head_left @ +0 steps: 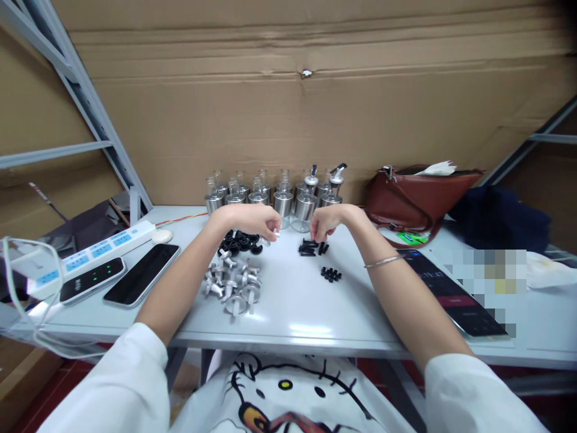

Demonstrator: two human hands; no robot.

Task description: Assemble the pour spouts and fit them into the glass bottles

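My left hand (256, 221) is closed in a pinch on a small white piece above a heap of black rings (238, 242). My right hand (327, 222) has its fingers curled down onto a heap of small black tubes (312, 247); what it holds I cannot make out. Several silver spout parts (232, 281) lie in front of my left arm. A small cluster of black caps (330, 274) sits under my right wrist. A row of glass bottles with silver collars (274, 193) stands at the back; two at its right end carry pourers.
Two phones (140, 273) and a white power strip (92, 249) lie at the left. A brown leather bag (408, 198) and a dark cloth (500, 219) sit at the right, a tablet (453, 291) in front of them. Cardboard walls the back.
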